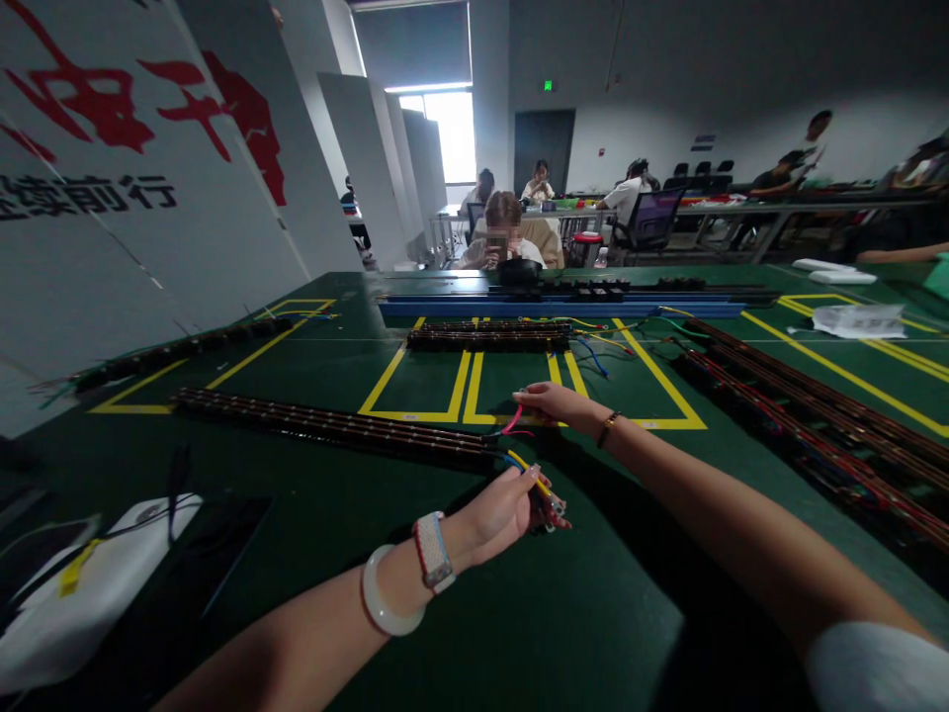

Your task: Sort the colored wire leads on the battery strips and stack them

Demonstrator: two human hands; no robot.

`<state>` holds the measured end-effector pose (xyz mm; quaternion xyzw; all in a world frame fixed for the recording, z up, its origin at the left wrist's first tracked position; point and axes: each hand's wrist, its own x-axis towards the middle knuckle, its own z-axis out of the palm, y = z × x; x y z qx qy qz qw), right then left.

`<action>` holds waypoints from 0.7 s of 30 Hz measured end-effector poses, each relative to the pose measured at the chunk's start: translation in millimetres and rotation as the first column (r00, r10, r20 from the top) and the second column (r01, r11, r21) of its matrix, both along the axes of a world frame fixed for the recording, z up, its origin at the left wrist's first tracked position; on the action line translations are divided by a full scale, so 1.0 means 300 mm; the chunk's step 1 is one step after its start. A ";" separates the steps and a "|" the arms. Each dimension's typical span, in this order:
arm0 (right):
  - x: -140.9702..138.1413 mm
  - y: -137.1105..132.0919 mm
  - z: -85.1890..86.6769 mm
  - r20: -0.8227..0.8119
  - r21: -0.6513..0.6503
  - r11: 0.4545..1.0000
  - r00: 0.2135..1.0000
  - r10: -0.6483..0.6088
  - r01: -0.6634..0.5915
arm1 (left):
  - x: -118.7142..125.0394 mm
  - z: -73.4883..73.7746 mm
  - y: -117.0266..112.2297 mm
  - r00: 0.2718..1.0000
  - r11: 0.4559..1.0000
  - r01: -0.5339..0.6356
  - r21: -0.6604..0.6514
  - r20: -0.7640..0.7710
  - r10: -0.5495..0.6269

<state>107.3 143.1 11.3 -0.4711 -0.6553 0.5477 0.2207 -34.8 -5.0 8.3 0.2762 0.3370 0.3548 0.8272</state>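
Observation:
A long dark wiring harness [348, 427] with brown bands lies slantwise on the green table, its coloured leads fanning out at the right end. My left hand [504, 509] is closed around several of those leads, among them a yellow wire [528, 465] and a blue one; metal terminals stick out past the fingers. Just above, my right hand [555, 401] pinches the tip of a red wire [511, 422] that bends up from the same end. A watch and a pale bangle sit on my left wrist.
Yellow tape [415, 415] marks rectangles on the table [356, 544]. A shorter harness bundle [489, 336] lies beyond, before a blue rail [563, 308]. More harnesses [801, 415] run along the right. A white pouch [111, 583] lies at left; people sit behind.

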 end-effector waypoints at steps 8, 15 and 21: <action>0.148 -0.270 0.140 0.484 0.097 0.964 0.858 0.171 -0.247 | -0.006 -0.009 0.004 0.999 1.000 0.025 0.012 0.043 -0.026; 0.110 -0.443 0.161 0.544 0.185 0.904 0.806 0.233 -0.386 | -0.002 -0.005 -0.002 0.998 1.000 0.006 -0.013 0.056 -0.005; 0.095 -0.410 0.172 0.550 0.365 0.901 0.835 -0.006 -0.233 | -0.003 -0.003 -0.014 0.996 0.997 -0.078 -0.011 -0.046 0.077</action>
